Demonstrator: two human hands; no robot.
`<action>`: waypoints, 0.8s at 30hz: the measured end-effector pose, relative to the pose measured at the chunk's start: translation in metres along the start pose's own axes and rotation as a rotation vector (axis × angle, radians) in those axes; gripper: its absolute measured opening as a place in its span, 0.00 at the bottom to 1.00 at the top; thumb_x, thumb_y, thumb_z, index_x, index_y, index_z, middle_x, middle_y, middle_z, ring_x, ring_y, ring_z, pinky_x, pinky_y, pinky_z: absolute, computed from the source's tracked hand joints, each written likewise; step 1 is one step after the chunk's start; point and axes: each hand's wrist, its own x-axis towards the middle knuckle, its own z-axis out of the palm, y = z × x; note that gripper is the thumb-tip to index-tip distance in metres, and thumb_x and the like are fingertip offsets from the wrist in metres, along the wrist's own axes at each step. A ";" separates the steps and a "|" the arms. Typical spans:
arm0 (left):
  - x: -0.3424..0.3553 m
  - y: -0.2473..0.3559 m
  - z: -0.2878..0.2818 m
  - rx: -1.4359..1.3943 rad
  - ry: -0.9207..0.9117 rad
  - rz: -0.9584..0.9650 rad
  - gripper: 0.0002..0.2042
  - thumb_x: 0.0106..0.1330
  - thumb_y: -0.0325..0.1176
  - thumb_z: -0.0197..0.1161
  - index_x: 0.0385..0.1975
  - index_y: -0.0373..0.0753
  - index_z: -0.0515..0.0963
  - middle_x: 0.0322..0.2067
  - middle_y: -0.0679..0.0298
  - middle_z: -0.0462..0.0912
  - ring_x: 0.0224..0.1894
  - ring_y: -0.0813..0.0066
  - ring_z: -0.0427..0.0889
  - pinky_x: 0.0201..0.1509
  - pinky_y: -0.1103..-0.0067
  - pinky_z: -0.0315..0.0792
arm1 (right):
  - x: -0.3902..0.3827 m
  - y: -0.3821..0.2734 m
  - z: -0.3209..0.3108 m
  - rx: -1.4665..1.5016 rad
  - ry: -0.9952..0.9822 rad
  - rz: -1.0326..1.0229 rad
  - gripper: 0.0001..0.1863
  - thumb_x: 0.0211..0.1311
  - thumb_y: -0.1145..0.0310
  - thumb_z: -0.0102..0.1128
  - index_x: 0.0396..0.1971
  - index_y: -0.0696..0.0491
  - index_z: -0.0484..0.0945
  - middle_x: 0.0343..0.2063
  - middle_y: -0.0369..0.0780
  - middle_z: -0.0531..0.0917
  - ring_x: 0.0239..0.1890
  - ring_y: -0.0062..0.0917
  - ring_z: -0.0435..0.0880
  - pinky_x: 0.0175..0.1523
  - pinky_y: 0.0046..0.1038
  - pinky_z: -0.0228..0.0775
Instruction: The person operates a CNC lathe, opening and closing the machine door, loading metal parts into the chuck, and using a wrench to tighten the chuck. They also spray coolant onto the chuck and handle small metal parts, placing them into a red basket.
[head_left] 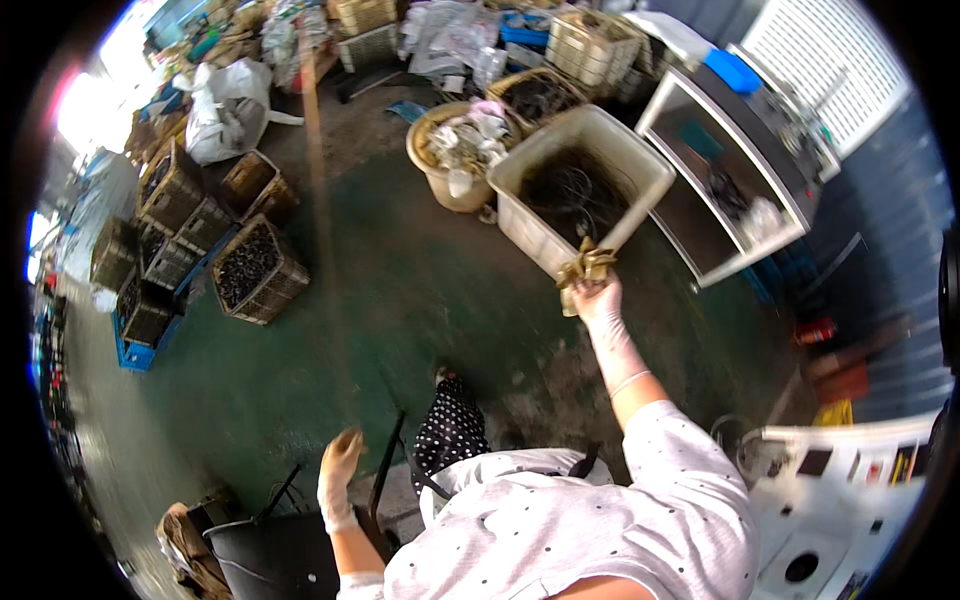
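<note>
White cotton-like cloth with dark dots is filling the lower centre of the frame as the person's shirt (pixel 580 520), and black dotted trousers (pixel 452 425) are showing just above it. At the lower left of centre, the left hand (pixel 341 465), in a pale glove with brownish fingertips, is hanging beside a black bar (pixel 387 465); its fingers are blurring, so I cannot tell whether they are spread or pressed together. Right of centre, the right hand (pixel 598 298) is reaching outward, its fingers closing around a crumpled golden-brown bundle (pixel 588 264). That bundle is overlapping the near edge of a rectangular white tub (pixel 530 240); whether they are touching, I cannot tell. Dark, wiry strands (pixel 565 195) are lying inside the tub. At the upper right, a white-edged shelf unit (pixel 750 257) is standing beside it, bearing a blue tray (pixel 732 71). A round tan tub (pixel 455 190) is holding pale plastic bags (pixel 468 138) at upper centre. Toward the left, a crate (pixel 282 292) is carrying dark pieces, and a white sack (pixel 228 115) is slumping at the upper left.
</note>
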 end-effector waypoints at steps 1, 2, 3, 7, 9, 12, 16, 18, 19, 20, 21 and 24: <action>0.002 -0.028 -0.007 -0.163 0.032 -0.086 0.19 0.59 0.37 0.51 0.44 0.29 0.67 0.35 0.60 0.75 0.33 0.74 0.75 0.40 0.79 0.65 | 0.025 0.022 0.014 0.005 0.014 0.039 0.14 0.53 0.59 0.42 0.33 0.51 0.71 0.33 0.37 0.74 0.39 0.29 0.71 0.47 0.34 0.61; 0.001 -0.031 -0.017 -0.152 0.051 -0.218 0.21 0.58 0.40 0.51 0.45 0.29 0.66 0.36 0.58 0.75 0.35 0.72 0.75 0.41 0.77 0.65 | 0.047 0.048 0.022 -0.023 -0.004 0.088 0.13 0.53 0.59 0.43 0.33 0.51 0.71 0.36 0.37 0.73 0.41 0.30 0.70 0.49 0.35 0.59; 0.005 -0.021 -0.026 0.023 0.105 -0.315 0.22 0.57 0.41 0.52 0.44 0.29 0.66 0.35 0.57 0.75 0.36 0.71 0.75 0.43 0.77 0.65 | 0.073 0.073 0.034 0.007 -0.045 0.111 0.13 0.52 0.59 0.45 0.33 0.52 0.70 0.35 0.37 0.73 0.41 0.31 0.70 0.51 0.34 0.58; 0.085 0.011 -0.042 -0.122 0.112 -0.316 0.20 0.57 0.41 0.53 0.39 0.28 0.70 0.32 0.60 0.76 0.35 0.75 0.73 0.41 0.81 0.63 | 0.148 0.145 0.089 0.023 0.055 0.206 0.15 0.51 0.57 0.47 0.34 0.51 0.69 0.39 0.36 0.70 0.45 0.31 0.66 0.52 0.34 0.56; 0.145 0.061 -0.055 -0.335 0.006 -0.103 0.20 0.57 0.39 0.53 0.41 0.27 0.67 0.31 0.64 0.74 0.33 0.80 0.70 0.41 0.84 0.62 | 0.179 0.154 0.120 -0.053 0.046 0.188 0.20 0.50 0.55 0.48 0.40 0.51 0.65 0.43 0.36 0.66 0.44 0.29 0.65 0.50 0.34 0.56; 0.223 0.160 -0.075 -0.328 0.070 0.067 0.18 0.59 0.35 0.52 0.46 0.32 0.65 0.38 0.64 0.72 0.39 0.78 0.70 0.44 0.85 0.62 | 0.251 0.156 0.151 -0.078 0.010 0.195 0.17 0.50 0.54 0.49 0.33 0.52 0.68 0.34 0.36 0.69 0.36 0.27 0.66 0.46 0.31 0.58; 0.278 0.234 -0.104 -0.340 0.263 0.152 0.17 0.60 0.37 0.50 0.46 0.33 0.66 0.38 0.63 0.73 0.42 0.77 0.70 0.46 0.84 0.60 | 0.363 0.140 0.187 -0.148 -0.083 0.240 0.12 0.52 0.59 0.46 0.19 0.51 0.68 0.20 0.35 0.72 0.25 0.25 0.69 0.39 0.29 0.62; 0.286 0.255 -0.117 -0.395 0.372 0.120 0.17 0.60 0.36 0.49 0.46 0.33 0.66 0.39 0.62 0.73 0.43 0.76 0.70 0.49 0.83 0.59 | 0.431 0.140 0.202 -0.261 0.001 0.246 0.19 0.50 0.55 0.48 0.35 0.55 0.66 0.34 0.39 0.69 0.37 0.30 0.66 0.44 0.34 0.60; 0.281 0.243 -0.108 -0.455 0.440 0.152 0.17 0.60 0.36 0.48 0.46 0.33 0.66 0.39 0.62 0.73 0.43 0.75 0.70 0.50 0.83 0.58 | 0.471 0.139 0.198 -0.360 0.118 0.247 0.25 0.50 0.52 0.48 0.43 0.55 0.63 0.42 0.41 0.66 0.45 0.33 0.64 0.48 0.37 0.58; 0.270 0.227 -0.097 -0.566 0.505 0.118 0.18 0.60 0.38 0.48 0.45 0.32 0.66 0.40 0.60 0.73 0.44 0.72 0.70 0.52 0.80 0.58 | 0.506 0.141 0.185 -0.478 0.070 0.352 0.32 0.48 0.52 0.50 0.50 0.55 0.57 0.50 0.43 0.59 0.52 0.34 0.57 0.50 0.39 0.56; 0.255 0.213 -0.084 -0.655 0.583 -0.007 0.18 0.60 0.39 0.48 0.45 0.33 0.66 0.41 0.60 0.72 0.45 0.72 0.70 0.52 0.78 0.58 | 0.526 0.145 0.189 -0.628 0.063 0.417 0.31 0.48 0.51 0.50 0.49 0.54 0.59 0.47 0.43 0.64 0.47 0.34 0.64 0.48 0.36 0.59; 0.211 0.173 -0.027 -0.845 0.727 -0.318 0.21 0.58 0.44 0.49 0.45 0.34 0.67 0.42 0.58 0.71 0.46 0.70 0.70 0.54 0.75 0.58 | 0.587 0.160 0.183 -1.325 0.002 0.560 0.30 0.48 0.50 0.49 0.49 0.54 0.61 0.44 0.42 0.67 0.44 0.33 0.67 0.46 0.34 0.61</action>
